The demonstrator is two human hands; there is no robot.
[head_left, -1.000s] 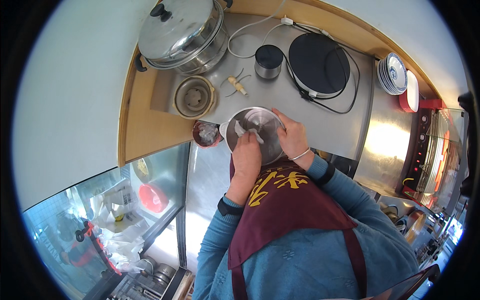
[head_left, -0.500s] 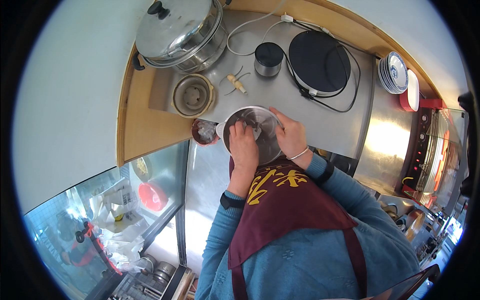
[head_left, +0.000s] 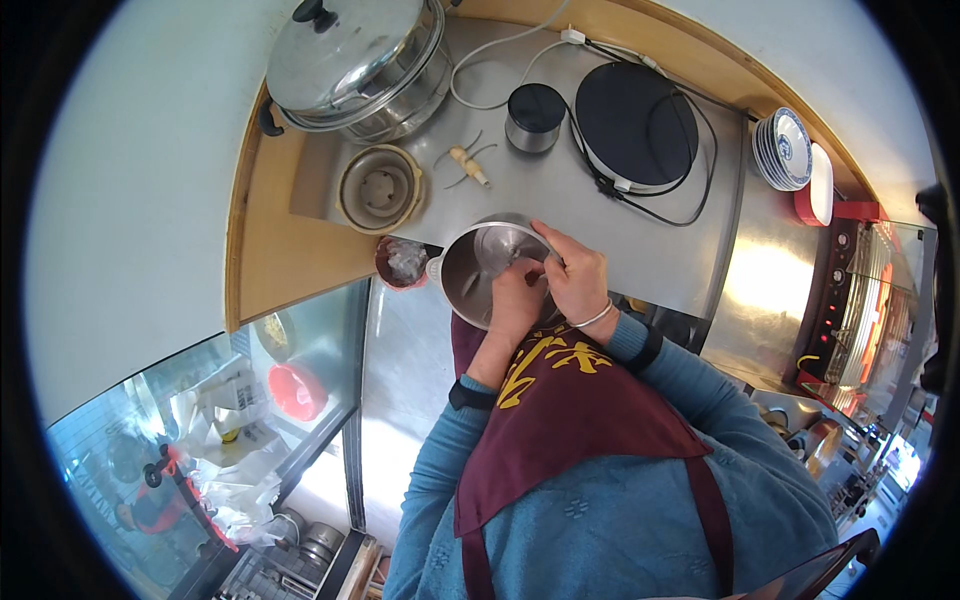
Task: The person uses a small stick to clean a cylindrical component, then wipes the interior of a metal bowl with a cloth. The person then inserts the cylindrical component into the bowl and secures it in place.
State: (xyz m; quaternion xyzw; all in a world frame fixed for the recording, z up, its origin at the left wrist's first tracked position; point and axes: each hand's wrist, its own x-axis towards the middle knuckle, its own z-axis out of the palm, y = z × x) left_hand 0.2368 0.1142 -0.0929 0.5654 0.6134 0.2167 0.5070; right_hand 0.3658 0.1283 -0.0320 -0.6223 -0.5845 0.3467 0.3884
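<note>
A stainless steel bowl (head_left: 462, 285) with a pale knob on its left side is tilted against my apron at the counter's front edge. My right hand (head_left: 578, 278) grips its right rim, thumb and fingers closed over the edge. Reaching inside, my left hand (head_left: 514, 300) is curled against the inner wall on the right; whatever its fingers hold is hidden. Beyond the bowl, a cream-hubbed blade (head_left: 468, 165) with curved metal arms lies on the counter. Left of that stands a brown-grey ceramic pot (head_left: 380, 190).
A large lidded steamer pot (head_left: 365, 75) stands at the back left. Behind the bowl are a black-topped canister (head_left: 535, 118), a round black hot plate (head_left: 636, 125) with loose cords and stacked bowls (head_left: 783, 148). A red container (head_left: 400, 262) holding clear plastic sits beside the bowl's knob.
My left hand has moved rightward and deeper into the bowl, its fingers now curled. A pale patch beside those fingers earlier is no longer visible. My right hand keeps its grip.
</note>
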